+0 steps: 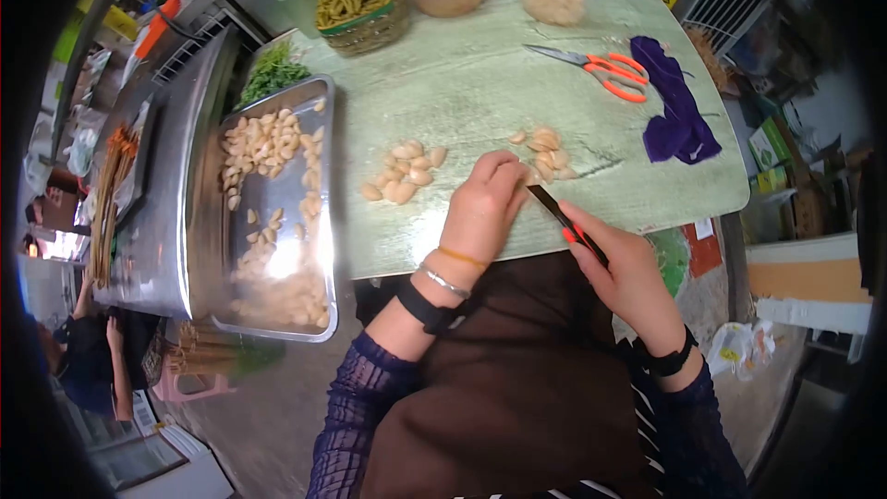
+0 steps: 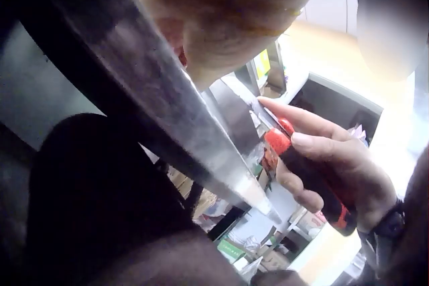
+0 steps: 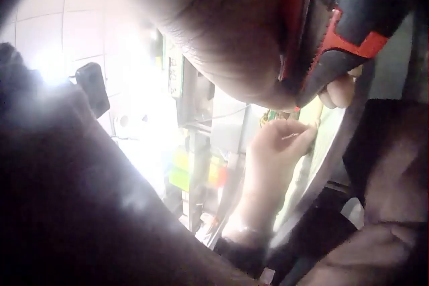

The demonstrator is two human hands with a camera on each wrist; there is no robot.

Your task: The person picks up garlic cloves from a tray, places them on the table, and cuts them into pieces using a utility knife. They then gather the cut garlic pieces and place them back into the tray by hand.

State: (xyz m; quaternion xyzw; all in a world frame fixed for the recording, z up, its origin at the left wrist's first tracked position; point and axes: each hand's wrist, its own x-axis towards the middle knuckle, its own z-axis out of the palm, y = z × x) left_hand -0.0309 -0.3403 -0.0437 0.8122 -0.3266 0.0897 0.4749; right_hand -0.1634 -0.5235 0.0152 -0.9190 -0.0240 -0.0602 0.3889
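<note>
Over the table's near edge, my left hand [image 1: 480, 208] pinches a garlic clove [image 1: 529, 176] between thumb and fingertips, which partly cover it. My right hand [image 1: 633, 282] grips a red-and-black utility knife [image 1: 575, 229], its dark blade pointing at the clove. In the left wrist view the same knife [image 2: 305, 175] lies across the right palm with the thumb along its handle. Just beyond the fingertips sits a small pile of peeled garlic cloves [image 1: 547, 150]. Left of my left hand lies another pile of cloves [image 1: 404, 171].
A metal tray [image 1: 333, 249] with many cloves juts past the table's left edge. Green herbs [image 1: 274, 72] lie behind it. Orange-handled scissors [image 1: 591, 65] and a purple cloth [image 1: 679, 106] lie at the right. Tubs of food, one with green pieces [image 1: 358, 5], line the far edge.
</note>
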